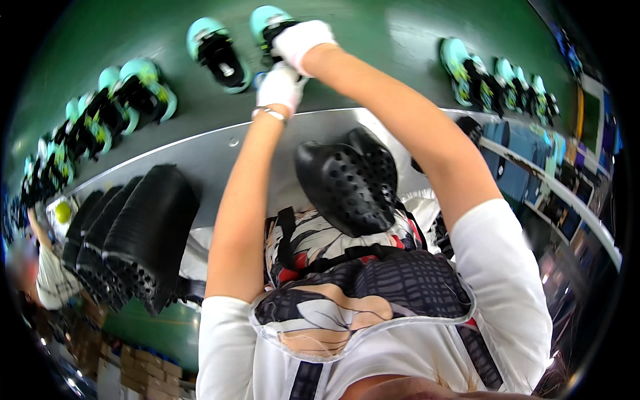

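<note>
Both my hands wear white gloves and are on one mint-and-black sneaker point(269, 19) at the far side of the green work surface. My right hand point(303, 44) grips the shoe's upper near its opening, with the fingertips hidden behind the glove and shoe. My left hand point(280, 88) is closed at the heel end, just nearer to me. A second mint sneaker point(219, 56) stands to the left of it, toe pointing away, apart from my hands. Two black perforated moulded shoe forms point(347, 183) rest close to my body, below my forearms.
A row of mint sneakers point(140, 90) runs along the left of the green surface point(373, 40), and several more sneakers point(460, 73) stand at the right. Stacked black perforated forms point(150, 227) sit at the metal edge point(207, 147). Another person point(57, 277) is at far left.
</note>
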Demonstrator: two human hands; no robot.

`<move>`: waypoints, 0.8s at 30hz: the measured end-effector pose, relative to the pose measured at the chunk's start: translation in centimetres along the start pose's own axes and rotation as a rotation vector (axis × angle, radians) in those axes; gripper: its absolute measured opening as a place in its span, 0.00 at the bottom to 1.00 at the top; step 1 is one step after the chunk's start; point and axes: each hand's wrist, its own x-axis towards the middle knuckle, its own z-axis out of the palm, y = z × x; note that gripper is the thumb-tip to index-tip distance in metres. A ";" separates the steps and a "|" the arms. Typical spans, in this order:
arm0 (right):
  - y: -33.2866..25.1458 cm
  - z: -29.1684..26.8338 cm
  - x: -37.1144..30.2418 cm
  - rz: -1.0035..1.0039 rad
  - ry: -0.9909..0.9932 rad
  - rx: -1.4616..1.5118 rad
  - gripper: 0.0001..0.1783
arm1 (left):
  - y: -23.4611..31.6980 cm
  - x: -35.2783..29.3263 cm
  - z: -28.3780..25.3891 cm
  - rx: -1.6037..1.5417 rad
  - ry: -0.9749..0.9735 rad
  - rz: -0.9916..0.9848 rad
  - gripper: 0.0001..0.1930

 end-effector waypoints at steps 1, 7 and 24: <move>0.2 0.1 -0.1 0.007 -0.002 0.017 0.14 | 0.4 0.2 -0.4 -0.019 -0.037 -0.034 0.18; 1.2 -0.6 -3.4 0.039 0.002 0.289 0.15 | -0.5 0.0 -0.6 0.113 0.023 -0.002 0.19; 26.9 10.7 -29.5 0.990 0.471 0.501 0.24 | -3.0 1.4 -1.4 0.162 -0.028 -0.009 0.21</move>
